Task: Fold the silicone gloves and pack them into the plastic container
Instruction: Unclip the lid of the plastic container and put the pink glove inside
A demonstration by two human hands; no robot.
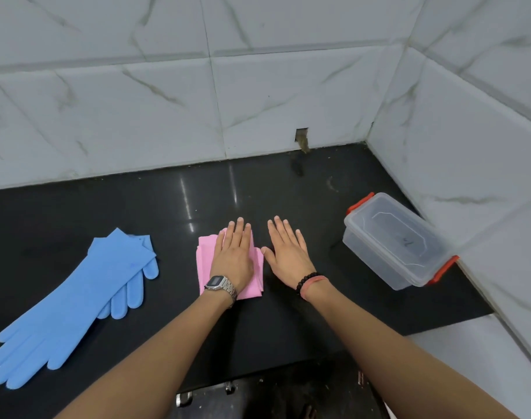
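A folded pink silicone glove bundle (pixel 204 267) lies on the black counter (pixel 107 213) in the middle. My left hand (pixel 234 258) presses flat on top of it, fingers spread. My right hand (pixel 287 252) lies flat on the counter just to the right of the pink bundle, thumb near its edge, holding nothing. Two blue silicone gloves (pixel 74 300) lie unfolded and overlapping at the left, one doubled over at the cuff. A clear plastic container (pixel 391 240) with orange clips stands at the right with its lid on.
White marble-look tiled walls (pixel 258 86) close the back and the right side. A small hole (pixel 301 137) is cut in the back wall at counter level. The counter's front edge runs below my forearms, with metal fittings (pixel 185 399) under it.
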